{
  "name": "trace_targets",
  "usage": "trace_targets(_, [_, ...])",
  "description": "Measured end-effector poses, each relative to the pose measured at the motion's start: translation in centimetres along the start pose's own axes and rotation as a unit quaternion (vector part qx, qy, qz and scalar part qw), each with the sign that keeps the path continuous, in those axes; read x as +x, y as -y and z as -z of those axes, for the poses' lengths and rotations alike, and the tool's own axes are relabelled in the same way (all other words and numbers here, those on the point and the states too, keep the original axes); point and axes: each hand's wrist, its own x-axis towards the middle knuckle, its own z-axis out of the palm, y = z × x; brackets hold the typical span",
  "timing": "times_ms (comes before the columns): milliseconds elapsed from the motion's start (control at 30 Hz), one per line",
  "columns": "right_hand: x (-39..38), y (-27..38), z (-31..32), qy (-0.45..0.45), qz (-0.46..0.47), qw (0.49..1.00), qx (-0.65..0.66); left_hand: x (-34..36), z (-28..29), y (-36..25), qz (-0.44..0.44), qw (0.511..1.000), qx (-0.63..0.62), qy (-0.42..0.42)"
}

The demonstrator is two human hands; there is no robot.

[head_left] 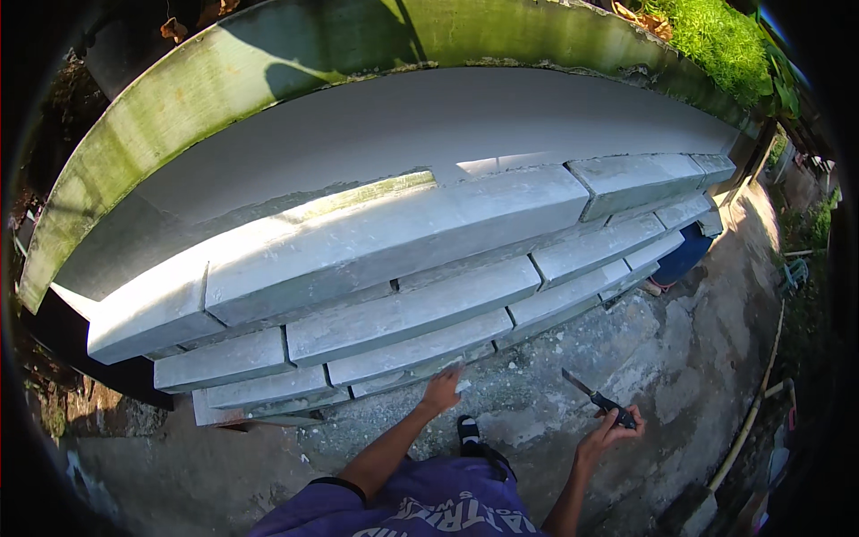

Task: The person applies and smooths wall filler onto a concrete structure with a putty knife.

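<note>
My left hand (441, 390) is at the front edge of the lowest row of pale concrete blocks (418, 343), its fingers closed on what looks like a small white piece (462, 386). My right hand (613, 424) grips the black handle of a knife-like tool (579, 384); its narrow metal blade points up and left, over the ground, apart from the blocks. The blocks lie in stepped rows, with dark gaps between neighbouring ones.
A curved, green-stained ledge (259, 63) tops a pale wall (447, 116) behind the blocks, with plants (716, 45) at upper right. A dark blue object (689, 251) sits by the right end. A long pipe (747, 421) lies along the rough concrete ground (689, 340).
</note>
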Motion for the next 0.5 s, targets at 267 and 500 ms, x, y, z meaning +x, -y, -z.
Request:
trace_targets(267, [0.0, 5.1, -8.0, 0.132, -0.178, 0.92, 0.322, -21.7, 0.9, 12.3, 0.288, 0.949, -0.049, -0.119])
trace_targets(500, [-0.7, 13.3, -15.5, 0.32, -0.204, 0.777, 0.503, -36.1, -1.3, 16.1, 0.461, 0.859, 0.007, -0.222])
